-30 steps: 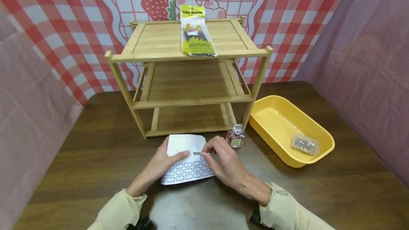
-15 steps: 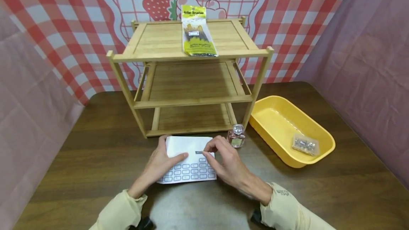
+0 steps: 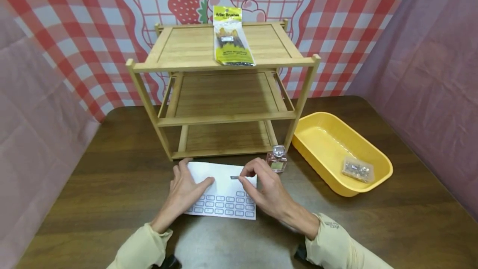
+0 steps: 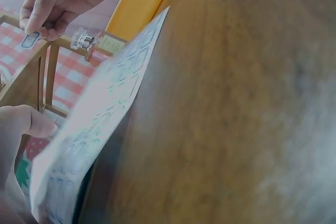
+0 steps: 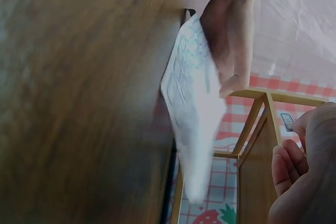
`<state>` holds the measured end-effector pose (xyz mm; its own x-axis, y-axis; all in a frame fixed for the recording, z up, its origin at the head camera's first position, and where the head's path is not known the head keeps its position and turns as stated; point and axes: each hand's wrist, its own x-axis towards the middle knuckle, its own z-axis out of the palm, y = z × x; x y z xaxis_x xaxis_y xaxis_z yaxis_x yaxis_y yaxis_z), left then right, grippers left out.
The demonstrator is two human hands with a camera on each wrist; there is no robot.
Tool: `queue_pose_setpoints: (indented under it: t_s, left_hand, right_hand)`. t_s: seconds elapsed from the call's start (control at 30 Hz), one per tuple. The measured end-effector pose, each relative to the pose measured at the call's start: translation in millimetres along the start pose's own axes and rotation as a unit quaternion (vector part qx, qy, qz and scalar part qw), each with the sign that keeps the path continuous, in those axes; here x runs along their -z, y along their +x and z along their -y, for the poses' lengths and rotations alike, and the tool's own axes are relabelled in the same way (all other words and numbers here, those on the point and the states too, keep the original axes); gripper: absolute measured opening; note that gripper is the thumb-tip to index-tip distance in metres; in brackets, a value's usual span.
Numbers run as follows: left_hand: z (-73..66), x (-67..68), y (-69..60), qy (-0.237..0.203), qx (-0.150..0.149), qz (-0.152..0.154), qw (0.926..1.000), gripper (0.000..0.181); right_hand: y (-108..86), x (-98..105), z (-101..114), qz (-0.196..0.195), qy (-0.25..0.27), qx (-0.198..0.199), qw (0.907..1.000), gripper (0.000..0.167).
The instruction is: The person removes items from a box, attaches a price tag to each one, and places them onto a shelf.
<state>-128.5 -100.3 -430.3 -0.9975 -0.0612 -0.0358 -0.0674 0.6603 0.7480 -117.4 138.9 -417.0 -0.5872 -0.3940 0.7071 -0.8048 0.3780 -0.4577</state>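
Note:
My left hand (image 3: pixel 185 190) grips a white sheet of label stickers (image 3: pixel 214 173) by its left side, thumb on the face and the other fingers at the edge. Rows of blue-bordered labels cover its lower part; the upper part is blank. Between thumb and index finger, my right hand (image 3: pixel 267 190) pinches one small label sticker (image 3: pixel 234 177). Both wrist views show this label (image 4: pixel 30 40) apart from the sheet, with a dark border. Just beyond the right hand stands a pink glass perfume bottle (image 3: pixel 277 160) with a clear stopper.
A three-tier wooden shelf (image 3: pixel 225 119) stands behind the hands. On its top tier lies an artist brush pack (image 3: pixel 234 53) bearing a small white label. At right, a yellow basin (image 3: pixel 317 136) holds a clear box of small metal pieces (image 3: pixel 357 169).
The left hand has shifted slightly left with the sheet, which now looks flatter and lower. The right hand has moved a little right, still pinching the label.

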Motion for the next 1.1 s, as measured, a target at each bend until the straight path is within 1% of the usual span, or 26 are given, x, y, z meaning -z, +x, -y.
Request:
queue_pose_setpoints:
  t_s: [0.07,0.17,0.23,0.3,0.4,0.5,0.63,0.8,0.93,1.1]
  left_hand:
    - [1.0,0.1,-0.9,-0.015,-0.006,0.002,0.9999,0.082]
    - [2.9,0.2,-1.9,-0.031,-0.021,0.002,0.9993,0.069]
    - [4.9,0.3,-2.3,-0.032,-0.032,-0.002,0.999,0.062]
    - [6.4,0.0,-2.4,-0.025,-0.043,-0.007,0.9987,0.057]
    - [8.5,-0.5,-2.4,-0.004,-0.056,-0.016,0.9983,0.053]
    - [9.2,0.5,-2.6,0.031,-0.064,-0.021,0.9973,0.051]
    - [9.3,4.0,-3.1,0.084,-0.063,-0.013,0.9944,0.054]
    - [9.1,7.5,-4.1,0.134,-0.058,0.004,0.9892,0.054]
    - [10.0,8.7,-4.9,0.161,-0.06,0.014,0.985,0.05]
    - [10.6,9.9,-6.6,0.176,-0.068,0.011,0.982,0.046]
  right_hand:
    - [0.1,0.6,0.7,0.002,-0.003,-0.006,1.0,0.02]
    - [0.8,1.1,0.7,-0.003,-0.006,-0.001,1.0,0.021]
    - [0.9,0.6,-0.4,-0.01,-0.007,0.008,0.9999,0.023]
    - [0.7,0.6,-1.3,-0.011,-0.007,0.009,0.9999,0.023]
    - [0.5,-0.1,-3.0,-0.016,-0.006,0.016,0.9997,0.024]
    - [0.4,0.2,-3.7,-0.018,-0.002,0.018,0.9997,0.024]
    - [0.3,1.5,-4.3,-0.017,0.001,0.012,0.9998,0.022]
    - [0.6,2.4,-4.9,-0.015,-0.004,0.005,0.9999,0.017]
    - [0.6,2.8,-5.3,-0.016,-0.003,0.005,0.9999,0.017]
    - [0.1,3.2,-5.1,-0.015,0.0,-0.003,0.9999,0.017]
